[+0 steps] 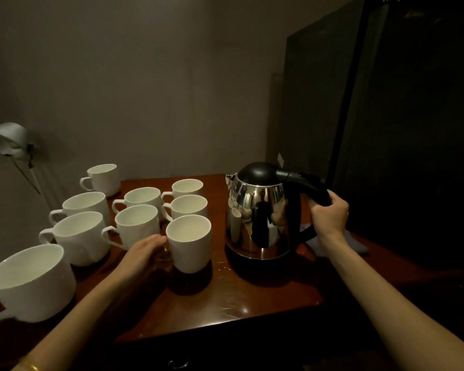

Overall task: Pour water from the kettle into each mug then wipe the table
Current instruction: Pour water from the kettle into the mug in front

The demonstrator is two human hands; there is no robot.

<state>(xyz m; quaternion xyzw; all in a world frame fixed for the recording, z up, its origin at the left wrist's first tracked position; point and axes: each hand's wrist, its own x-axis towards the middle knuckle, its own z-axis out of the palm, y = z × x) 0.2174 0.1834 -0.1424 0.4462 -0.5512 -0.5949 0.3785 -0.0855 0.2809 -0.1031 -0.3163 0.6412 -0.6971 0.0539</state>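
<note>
A steel kettle (260,218) with a black lid stands on its black base on the dark wooden table (241,295). My right hand (328,215) grips the kettle's black handle. Several white mugs stand left of the kettle in rows. My left hand (145,253) holds the handle of the nearest mug (189,243), which sits upright beside the kettle. A large mug (30,282) stands at the near left. A blue cloth (356,243) lies behind my right wrist, mostly hidden.
A grey desk lamp (7,140) leans over the far left. A tall dark cabinet (399,116) fills the right side, close behind the kettle. The table's front edge (225,326) runs just below the mugs. A small wet patch (223,266) glistens by the kettle base.
</note>
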